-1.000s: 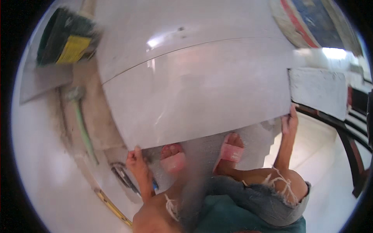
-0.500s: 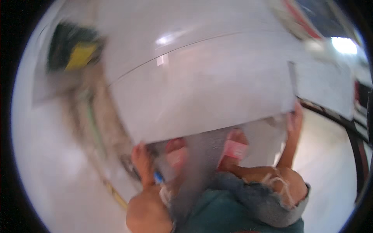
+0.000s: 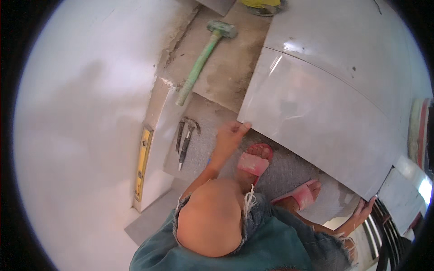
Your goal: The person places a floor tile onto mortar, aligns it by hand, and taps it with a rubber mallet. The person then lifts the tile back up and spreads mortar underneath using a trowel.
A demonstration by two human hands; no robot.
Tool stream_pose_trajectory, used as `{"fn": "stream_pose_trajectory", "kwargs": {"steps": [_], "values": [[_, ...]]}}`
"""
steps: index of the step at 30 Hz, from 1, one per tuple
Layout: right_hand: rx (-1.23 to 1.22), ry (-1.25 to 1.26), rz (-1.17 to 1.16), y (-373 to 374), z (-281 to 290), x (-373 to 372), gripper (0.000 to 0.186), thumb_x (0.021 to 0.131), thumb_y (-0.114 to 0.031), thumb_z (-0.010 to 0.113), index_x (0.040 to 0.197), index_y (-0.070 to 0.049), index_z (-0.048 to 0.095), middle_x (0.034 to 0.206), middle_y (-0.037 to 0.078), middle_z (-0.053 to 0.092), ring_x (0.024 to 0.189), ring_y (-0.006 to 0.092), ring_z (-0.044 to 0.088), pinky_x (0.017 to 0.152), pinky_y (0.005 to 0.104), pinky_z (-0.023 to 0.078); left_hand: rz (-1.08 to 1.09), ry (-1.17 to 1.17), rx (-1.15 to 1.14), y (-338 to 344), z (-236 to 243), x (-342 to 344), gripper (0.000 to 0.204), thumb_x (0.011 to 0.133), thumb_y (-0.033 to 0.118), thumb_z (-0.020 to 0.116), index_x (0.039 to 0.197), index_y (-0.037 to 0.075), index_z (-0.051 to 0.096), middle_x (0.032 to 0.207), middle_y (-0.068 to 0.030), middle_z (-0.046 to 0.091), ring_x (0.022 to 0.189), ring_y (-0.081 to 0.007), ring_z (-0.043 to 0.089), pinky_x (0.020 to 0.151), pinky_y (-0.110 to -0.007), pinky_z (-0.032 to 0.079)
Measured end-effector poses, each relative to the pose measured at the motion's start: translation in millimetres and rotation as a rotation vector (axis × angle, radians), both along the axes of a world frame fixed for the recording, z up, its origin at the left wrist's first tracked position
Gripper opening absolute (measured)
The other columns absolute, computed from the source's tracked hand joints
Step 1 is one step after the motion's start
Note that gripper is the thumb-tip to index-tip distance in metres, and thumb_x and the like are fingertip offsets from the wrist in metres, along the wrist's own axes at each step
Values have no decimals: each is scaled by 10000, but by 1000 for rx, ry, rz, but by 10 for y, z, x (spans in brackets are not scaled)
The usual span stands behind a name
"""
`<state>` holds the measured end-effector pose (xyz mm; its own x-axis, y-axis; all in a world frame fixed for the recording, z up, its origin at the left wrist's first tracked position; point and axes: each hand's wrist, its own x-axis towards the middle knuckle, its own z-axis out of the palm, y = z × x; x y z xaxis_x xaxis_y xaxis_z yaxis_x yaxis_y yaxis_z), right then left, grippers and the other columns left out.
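Note:
A large glossy pale grey floor tile (image 3: 312, 108) lies in front of my feet, its near edge running from upper left to lower right. My left hand (image 3: 230, 135) grips the tile's near left corner with curled fingers, the thumb side at the edge. At the near right corner, my right hand (image 3: 363, 210) holds the edge, some of its fingers hidden by the tile. A mallet (image 3: 199, 65) with a green handle lies beyond my left hand. Left of that hand is a hammer-like tool (image 3: 186, 140) with a dark handle.
A yellow spirit level (image 3: 143, 162) rests along the white wall on the left. Something yellow (image 3: 262, 3) sits at the top edge. Dark metal railing (image 3: 384, 221) stands at the right. My feet in pink sandals (image 3: 254, 163) are on rough grey floor below the tile.
My view has swung to the left and sharpened, bringing the mallet, dark-handled tool and spirit level into clear sight. Both hands are still at the tile's near corners.

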<state>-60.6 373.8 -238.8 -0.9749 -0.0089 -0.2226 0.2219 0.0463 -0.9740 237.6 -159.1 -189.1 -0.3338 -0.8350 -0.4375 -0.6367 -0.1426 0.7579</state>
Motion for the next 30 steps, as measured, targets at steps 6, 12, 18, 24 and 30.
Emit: {"fn": "stream_pose_trajectory", "kwargs": {"steps": [6,12,18,24,30], "values": [[463,135,143,-737,580,509,540,919,-36,544,1400,98,338,1301,253,489,1155,272,494,1018,361,348,63,138,115,-124,153,296,301,889,257,675,1048,1,668,859,-3,651,776,-90,564,662,-266,444],[669,258,476,-142,407,118,544,900,-45,567,1376,115,358,1219,204,565,1062,240,559,954,326,416,196,526,625,-124,117,163,367,937,237,595,1233,21,594,1071,-5,641,915,-80,547,753,-211,396],[482,132,393,-557,437,190,494,925,-61,530,1359,108,365,1255,209,546,1122,261,526,983,321,387,120,452,493,-161,240,50,327,941,189,582,1191,-20,616,1069,-59,667,968,-91,567,867,-265,441],[446,121,275,-360,425,203,485,926,-26,531,1369,79,365,1235,205,544,1104,235,523,985,316,386,-42,438,396,-155,18,28,332,930,214,606,1146,-37,633,1037,-52,677,941,-102,570,840,-263,451],[490,104,439,-204,377,98,493,911,-35,539,1349,114,371,1277,243,521,1128,271,536,1005,331,383,-95,109,346,-331,208,426,325,901,227,624,1092,-34,651,1002,-119,688,923,-153,609,806,-287,474]]}}
